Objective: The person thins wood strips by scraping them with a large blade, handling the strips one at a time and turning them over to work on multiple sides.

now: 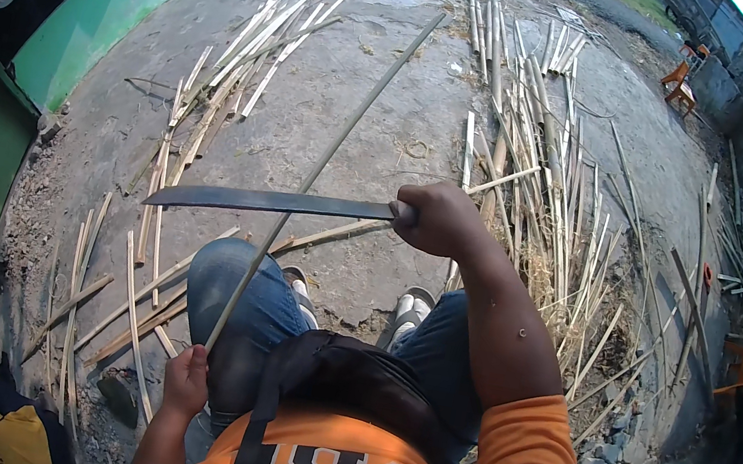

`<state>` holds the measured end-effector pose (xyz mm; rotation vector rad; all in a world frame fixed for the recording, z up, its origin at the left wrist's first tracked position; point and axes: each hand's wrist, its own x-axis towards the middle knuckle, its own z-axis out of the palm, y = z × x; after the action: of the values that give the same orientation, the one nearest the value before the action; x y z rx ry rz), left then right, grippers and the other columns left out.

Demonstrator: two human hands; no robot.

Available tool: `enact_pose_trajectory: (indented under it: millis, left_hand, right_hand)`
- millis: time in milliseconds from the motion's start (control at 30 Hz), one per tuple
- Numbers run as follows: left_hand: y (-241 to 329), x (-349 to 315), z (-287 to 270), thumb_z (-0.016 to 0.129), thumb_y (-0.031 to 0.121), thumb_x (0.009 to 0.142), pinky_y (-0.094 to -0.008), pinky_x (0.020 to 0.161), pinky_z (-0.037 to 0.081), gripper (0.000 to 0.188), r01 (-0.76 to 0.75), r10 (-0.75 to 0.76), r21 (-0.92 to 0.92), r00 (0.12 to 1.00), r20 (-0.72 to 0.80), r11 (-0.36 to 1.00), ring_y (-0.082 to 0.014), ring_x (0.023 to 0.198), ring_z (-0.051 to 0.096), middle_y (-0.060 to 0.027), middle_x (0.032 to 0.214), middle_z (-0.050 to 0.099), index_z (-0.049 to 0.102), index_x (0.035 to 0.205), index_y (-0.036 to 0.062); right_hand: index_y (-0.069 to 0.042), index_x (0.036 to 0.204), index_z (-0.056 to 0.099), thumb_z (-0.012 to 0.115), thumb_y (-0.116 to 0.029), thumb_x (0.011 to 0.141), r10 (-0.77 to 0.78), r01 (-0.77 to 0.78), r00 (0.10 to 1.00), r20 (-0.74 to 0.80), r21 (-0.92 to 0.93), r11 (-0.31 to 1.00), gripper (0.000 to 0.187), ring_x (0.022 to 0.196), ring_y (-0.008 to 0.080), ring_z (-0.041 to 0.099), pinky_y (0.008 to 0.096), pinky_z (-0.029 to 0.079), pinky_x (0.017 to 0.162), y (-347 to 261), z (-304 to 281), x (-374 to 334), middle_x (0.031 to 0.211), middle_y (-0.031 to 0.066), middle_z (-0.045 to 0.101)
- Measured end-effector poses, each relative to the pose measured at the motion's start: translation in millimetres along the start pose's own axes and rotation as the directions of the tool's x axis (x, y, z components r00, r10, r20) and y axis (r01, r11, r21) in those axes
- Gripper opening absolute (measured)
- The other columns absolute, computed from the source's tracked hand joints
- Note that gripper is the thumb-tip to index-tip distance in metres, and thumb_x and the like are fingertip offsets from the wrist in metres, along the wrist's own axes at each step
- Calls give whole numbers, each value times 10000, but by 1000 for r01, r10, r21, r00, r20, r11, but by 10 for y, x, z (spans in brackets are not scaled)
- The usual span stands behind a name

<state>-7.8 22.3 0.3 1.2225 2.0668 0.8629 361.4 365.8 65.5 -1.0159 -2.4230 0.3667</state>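
My right hand (442, 218) is closed round the handle of a machete (267, 202), whose long dark blade points to the left. The blade lies across a long, thin bamboo strip (352, 119); whether the two touch I cannot tell. Low on the left, beside my left knee, my left hand (187, 380) grips the near end of that strip. From there the strip slants up and away over my knee toward the far middle of the ground.
Bamboo strips (260, 48) lie heaped at the far left, with a larger pile of bamboo (544, 153) on the right. More strips (137, 320) lie by my left leg. A green wall (79, 31) borders the left; an orange chair (682, 83) stands far right.
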Motion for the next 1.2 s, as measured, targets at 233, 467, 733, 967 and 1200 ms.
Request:
enact_pose_trajectory:
  millis: [233, 467, 733, 967, 1200]
  left_hand:
    - [145, 2, 11, 457, 573, 1103, -371, 589, 424, 669, -62, 63, 45, 997, -33, 997, -187, 601, 537, -96, 620, 531, 575, 772, 4]
    - [113, -50, -27, 479, 546, 1103, -407, 551, 410, 651, -136, 141, 107, 989, -42, 985, -242, 541, 518, -145, 583, 486, 537, 749, 3]
    - [162, 7, -59, 500, 550, 1095, -410, 562, 426, 649, -113, 118, 157, 993, -24, 981, -262, 557, 544, -163, 602, 515, 541, 746, 5]
    - [109, -12, -88, 465, 584, 1099, -348, 601, 418, 661, -57, 56, 48, 998, 16, 997, -145, 636, 521, -59, 642, 522, 563, 781, 13]
    - [57, -25, -18, 453, 603, 1097, -319, 616, 406, 667, -42, 42, 25, 999, 1, 999, -115, 666, 512, -20, 677, 530, 566, 790, 21]
  right_hand:
    - [-93, 788, 678, 666, -270, 920, 18, -20, 991, -136, -18, 1000, 221, 684, 426, 667, 536, 531, 636, -51, -49, -19, 677, 177, 642]
    - [-79, 804, 686, 634, -254, 940, 8, -7, 1000, 19, -29, 1000, 228, 723, 438, 676, 544, 544, 680, -269, 16, 70, 712, 186, 665]
    - [-69, 833, 691, 689, -252, 903, 144, -143, 989, -27, 44, 989, 195, 748, 453, 670, 533, 544, 692, 21, 1, -31, 752, 219, 664]
    - [-53, 836, 664, 637, -223, 917, 102, -101, 995, -5, 79, 992, 190, 721, 488, 619, 540, 511, 672, 50, 179, 59, 736, 237, 633]
    - [-78, 820, 677, 663, -253, 914, 92, -84, 992, -91, 85, 993, 199, 727, 457, 663, 541, 534, 661, -113, 108, 39, 733, 216, 655]
